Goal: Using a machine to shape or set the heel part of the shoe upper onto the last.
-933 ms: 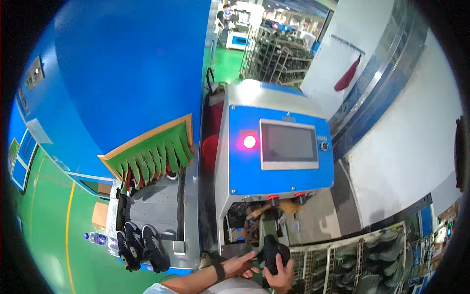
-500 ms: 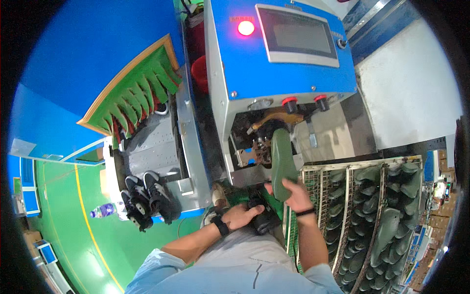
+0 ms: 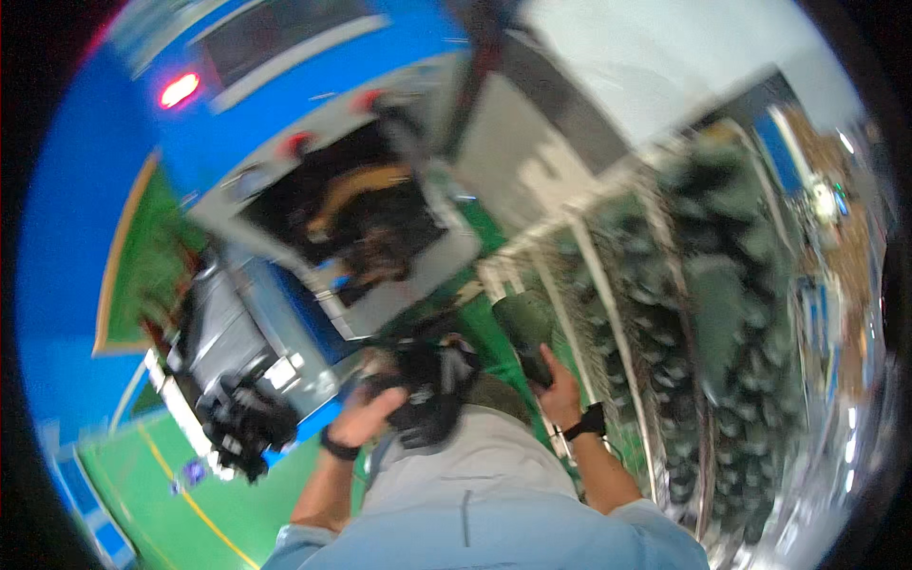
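My right hand (image 3: 560, 394) is closed around one end of a dark green shoe last (image 3: 524, 325), beside the near left corner of a rack. My left hand (image 3: 366, 416) grips a black shoe (image 3: 429, 391) in front of my lap; motion smears its outline. The two things are apart from each other. Ahead and to the left stands a blue and grey machine (image 3: 304, 119) with a lit red lamp (image 3: 180, 90). A brown curved part (image 3: 361, 185) shows in its dark opening, with no last on it.
A rack (image 3: 617, 313) filled with many green shoe lasts takes up the right side. To the left, several black shoes (image 3: 245, 423) lie at the end of a conveyor (image 3: 223, 328) with a green strip curtain (image 3: 142, 256). A purple-labelled bottle (image 3: 193, 473) is beyond them.
The view has swung to the right, so the machine sits farther left. My right hand has carried the last from the machine's front to the rack. The black shoe is raised more into view.
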Action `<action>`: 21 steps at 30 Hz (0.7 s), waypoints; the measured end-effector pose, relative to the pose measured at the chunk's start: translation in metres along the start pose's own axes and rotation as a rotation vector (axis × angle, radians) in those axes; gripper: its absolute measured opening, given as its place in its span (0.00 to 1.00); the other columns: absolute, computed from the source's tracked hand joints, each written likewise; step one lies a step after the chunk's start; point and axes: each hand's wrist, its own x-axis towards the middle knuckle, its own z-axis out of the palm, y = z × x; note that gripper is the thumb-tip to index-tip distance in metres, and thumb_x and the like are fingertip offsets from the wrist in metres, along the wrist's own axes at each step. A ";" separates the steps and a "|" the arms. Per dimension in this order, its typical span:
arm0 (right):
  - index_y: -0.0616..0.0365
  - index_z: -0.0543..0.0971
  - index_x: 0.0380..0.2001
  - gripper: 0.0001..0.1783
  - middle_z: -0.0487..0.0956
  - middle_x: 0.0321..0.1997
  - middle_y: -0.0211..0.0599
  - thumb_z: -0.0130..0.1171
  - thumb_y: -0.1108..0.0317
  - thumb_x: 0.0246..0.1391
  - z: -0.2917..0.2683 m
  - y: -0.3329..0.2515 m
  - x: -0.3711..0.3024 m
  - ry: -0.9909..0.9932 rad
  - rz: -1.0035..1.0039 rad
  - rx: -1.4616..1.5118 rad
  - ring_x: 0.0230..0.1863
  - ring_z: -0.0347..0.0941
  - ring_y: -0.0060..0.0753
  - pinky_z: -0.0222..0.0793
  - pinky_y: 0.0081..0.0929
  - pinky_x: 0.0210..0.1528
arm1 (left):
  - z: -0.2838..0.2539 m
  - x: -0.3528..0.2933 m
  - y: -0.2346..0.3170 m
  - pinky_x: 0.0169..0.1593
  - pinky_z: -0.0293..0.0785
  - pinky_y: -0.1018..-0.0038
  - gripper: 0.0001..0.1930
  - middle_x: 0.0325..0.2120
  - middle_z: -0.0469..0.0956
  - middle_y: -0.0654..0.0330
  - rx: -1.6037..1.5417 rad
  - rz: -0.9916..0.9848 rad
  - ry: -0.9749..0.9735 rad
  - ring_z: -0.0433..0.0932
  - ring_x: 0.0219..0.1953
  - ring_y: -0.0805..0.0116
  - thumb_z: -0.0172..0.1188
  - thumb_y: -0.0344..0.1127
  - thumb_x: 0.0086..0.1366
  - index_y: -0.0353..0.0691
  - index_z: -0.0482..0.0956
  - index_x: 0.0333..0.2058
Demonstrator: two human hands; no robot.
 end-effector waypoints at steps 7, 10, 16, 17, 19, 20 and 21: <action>0.57 0.53 0.72 0.43 0.70 0.64 0.57 0.60 0.69 0.57 -0.001 0.112 -0.167 0.629 0.958 0.096 0.55 0.73 0.60 0.70 0.47 0.53 | 0.059 0.045 0.003 0.44 0.69 0.71 0.32 0.33 0.72 0.65 0.319 -0.049 -0.166 0.70 0.39 0.71 0.66 0.64 0.55 0.37 0.75 0.39; 0.60 0.51 0.73 0.43 0.74 0.59 0.59 0.59 0.68 0.58 0.005 0.174 -0.215 0.947 0.952 -0.017 0.55 0.75 0.56 0.71 0.45 0.54 | 0.102 0.065 0.020 0.43 0.66 0.74 0.25 0.32 0.70 0.67 0.403 -0.129 -0.238 0.66 0.37 0.74 0.65 0.58 0.60 0.38 0.74 0.36; 0.61 0.77 0.56 0.28 0.76 0.61 0.49 0.58 0.51 0.61 -0.026 0.320 -0.219 0.725 1.208 0.068 0.48 0.77 0.51 0.73 0.46 0.53 | 0.147 0.075 0.011 0.47 0.73 0.71 0.20 0.36 0.80 0.59 0.724 -0.311 -0.066 0.76 0.39 0.70 0.63 0.45 0.60 0.33 0.79 0.42; 0.58 0.79 0.54 0.26 0.79 0.56 0.48 0.59 0.52 0.60 -0.029 0.394 -0.272 1.246 1.021 0.860 0.49 0.77 0.51 0.72 0.48 0.53 | 0.163 0.090 0.012 0.47 0.73 0.71 0.20 0.36 0.80 0.59 0.704 -0.311 -0.154 0.76 0.39 0.70 0.63 0.45 0.60 0.33 0.79 0.42; 0.55 0.81 0.52 0.23 0.82 0.51 0.48 0.59 0.53 0.59 -0.034 0.477 -0.296 1.734 0.811 1.398 0.50 0.78 0.52 0.72 0.49 0.53 | 0.164 0.101 0.007 0.47 0.72 0.70 0.21 0.37 0.81 0.61 0.475 -0.334 -0.163 0.76 0.39 0.69 0.66 0.45 0.60 0.33 0.79 0.42; 0.55 0.81 0.52 0.23 0.81 0.51 0.48 0.59 0.54 0.59 -0.025 0.463 -0.259 1.401 1.161 0.983 0.50 0.77 0.52 0.72 0.49 0.52 | 0.160 0.096 0.007 0.47 0.72 0.70 0.21 0.37 0.81 0.61 0.522 -0.346 -0.113 0.76 0.39 0.69 0.66 0.45 0.60 0.33 0.79 0.42; 0.55 0.81 0.52 0.23 0.81 0.50 0.48 0.59 0.54 0.59 -0.028 0.455 -0.238 1.170 1.321 0.703 0.49 0.77 0.52 0.72 0.49 0.51 | 0.153 0.096 0.005 0.47 0.72 0.70 0.20 0.37 0.81 0.62 0.453 -0.386 -0.101 0.76 0.39 0.69 0.66 0.45 0.60 0.33 0.79 0.42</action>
